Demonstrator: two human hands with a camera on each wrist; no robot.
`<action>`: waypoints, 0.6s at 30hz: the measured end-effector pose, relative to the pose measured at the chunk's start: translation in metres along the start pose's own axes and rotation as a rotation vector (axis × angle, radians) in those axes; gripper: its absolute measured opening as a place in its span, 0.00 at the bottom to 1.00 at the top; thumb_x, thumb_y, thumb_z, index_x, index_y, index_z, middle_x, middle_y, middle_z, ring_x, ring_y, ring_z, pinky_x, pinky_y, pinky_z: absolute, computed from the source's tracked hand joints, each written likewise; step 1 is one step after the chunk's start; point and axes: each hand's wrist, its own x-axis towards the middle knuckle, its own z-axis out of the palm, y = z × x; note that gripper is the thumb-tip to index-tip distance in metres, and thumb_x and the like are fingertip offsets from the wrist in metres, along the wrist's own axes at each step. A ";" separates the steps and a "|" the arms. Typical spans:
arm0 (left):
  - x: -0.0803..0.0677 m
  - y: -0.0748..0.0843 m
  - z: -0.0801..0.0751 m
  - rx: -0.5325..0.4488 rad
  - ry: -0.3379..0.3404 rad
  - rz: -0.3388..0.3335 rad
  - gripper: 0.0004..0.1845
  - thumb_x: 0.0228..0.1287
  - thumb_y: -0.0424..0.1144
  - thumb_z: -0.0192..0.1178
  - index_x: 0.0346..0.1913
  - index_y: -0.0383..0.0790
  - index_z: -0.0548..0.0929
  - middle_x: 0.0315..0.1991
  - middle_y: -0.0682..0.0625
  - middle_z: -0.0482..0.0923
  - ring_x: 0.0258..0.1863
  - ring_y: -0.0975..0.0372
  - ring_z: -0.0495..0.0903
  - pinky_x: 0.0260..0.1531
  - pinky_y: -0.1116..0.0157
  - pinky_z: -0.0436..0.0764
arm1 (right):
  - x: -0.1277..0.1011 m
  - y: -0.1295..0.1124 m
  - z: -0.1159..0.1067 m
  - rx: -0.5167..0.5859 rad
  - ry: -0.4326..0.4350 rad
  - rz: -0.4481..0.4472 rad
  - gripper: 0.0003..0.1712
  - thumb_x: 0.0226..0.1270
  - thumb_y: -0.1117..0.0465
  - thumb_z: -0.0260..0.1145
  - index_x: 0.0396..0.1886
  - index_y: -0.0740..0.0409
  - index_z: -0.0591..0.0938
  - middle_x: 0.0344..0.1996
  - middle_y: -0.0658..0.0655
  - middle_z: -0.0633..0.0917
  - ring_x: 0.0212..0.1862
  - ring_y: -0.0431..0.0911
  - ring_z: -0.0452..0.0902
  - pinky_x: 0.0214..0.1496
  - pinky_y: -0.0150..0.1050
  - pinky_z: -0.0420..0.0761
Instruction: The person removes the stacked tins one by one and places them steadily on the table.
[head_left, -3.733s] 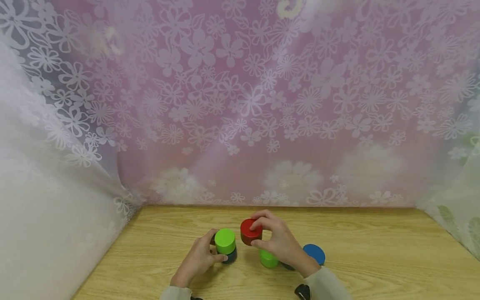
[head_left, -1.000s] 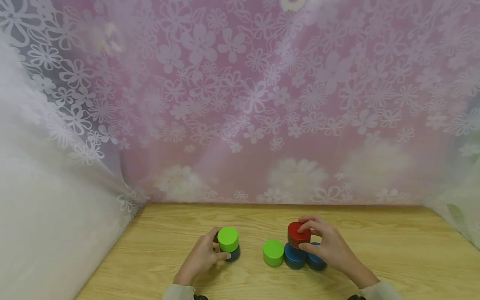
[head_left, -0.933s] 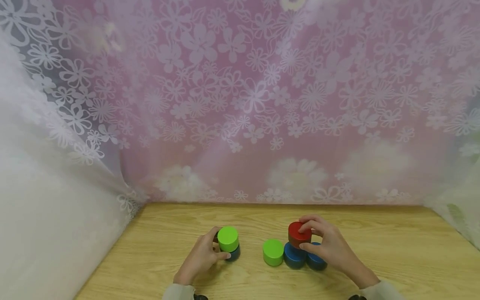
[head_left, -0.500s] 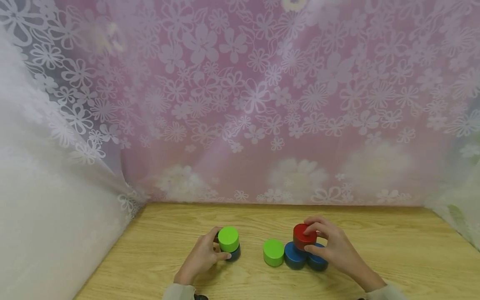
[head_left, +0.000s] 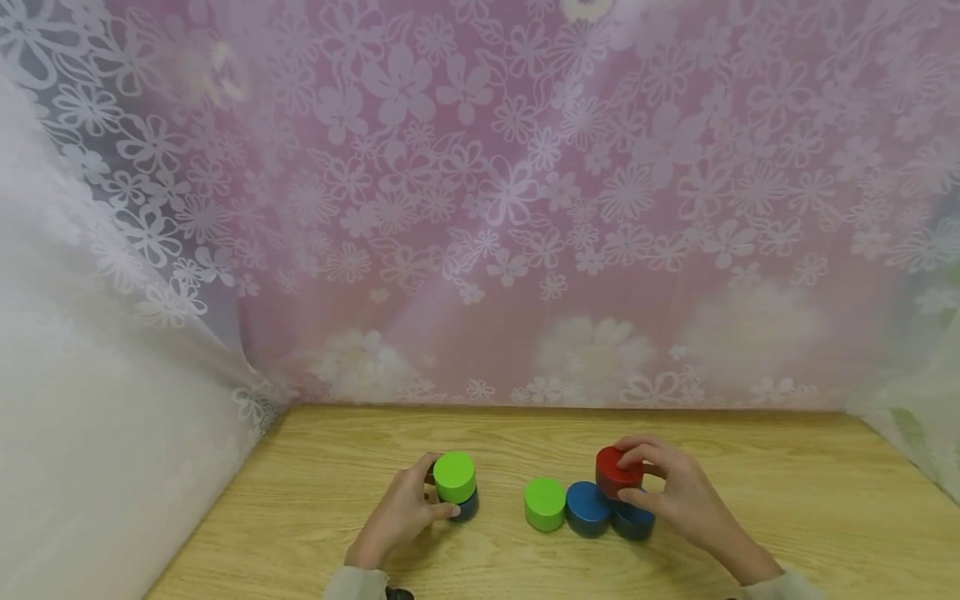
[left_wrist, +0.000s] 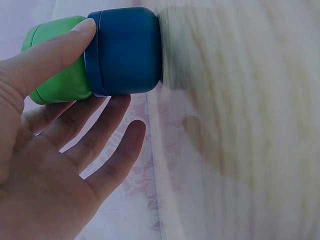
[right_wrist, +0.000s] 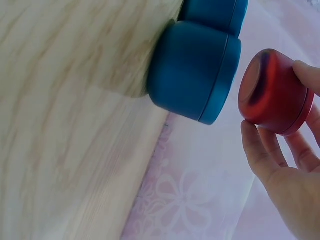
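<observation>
We noted the right hand (head_left: 678, 492) pinching a red puck (head_left: 618, 471) between thumb and fingertips, lifted clear of the two blue pucks (head_left: 587, 508) that sat touching each other on the table; in the right wrist view the red puck (right_wrist: 275, 92) hung just off the nearer blue puck (right_wrist: 195, 72) with a gap between them. To seat it well, we judged the puck should be brought down level, centred over the seam of the two blue pucks or squarely on one, and let go only once it sat flat. The left hand (head_left: 401, 512) held a small stack, a green puck (head_left: 453, 477) on a dark blue puck (head_left: 467, 505), thumb on the green one and fingers loosely spread behind; how firm that grip was we could not tell. A loose green puck (head_left: 544, 503) stood just beside the blue pair. The surface was a pale wood-grain table (head_left: 787, 483), backed by a pink flowered curtain (head_left: 480, 208) with white lace at both sides.
</observation>
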 end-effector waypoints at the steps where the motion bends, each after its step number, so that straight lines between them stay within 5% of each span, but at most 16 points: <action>1: 0.000 0.000 0.000 0.000 -0.001 -0.002 0.36 0.54 0.28 0.76 0.65 0.28 0.72 0.54 0.37 0.80 0.55 0.41 0.79 0.51 0.42 0.81 | -0.001 0.000 -0.001 0.004 -0.001 0.004 0.23 0.44 0.76 0.81 0.37 0.52 0.85 0.49 0.60 0.83 0.49 0.35 0.78 0.44 0.32 0.85; 18: -0.001 0.001 -0.001 -0.012 -0.010 -0.025 0.36 0.55 0.27 0.76 0.66 0.29 0.71 0.55 0.36 0.79 0.54 0.39 0.80 0.51 0.41 0.81 | -0.010 0.006 -0.014 -0.006 0.009 0.032 0.23 0.43 0.78 0.81 0.35 0.52 0.84 0.48 0.62 0.82 0.49 0.30 0.76 0.42 0.29 0.84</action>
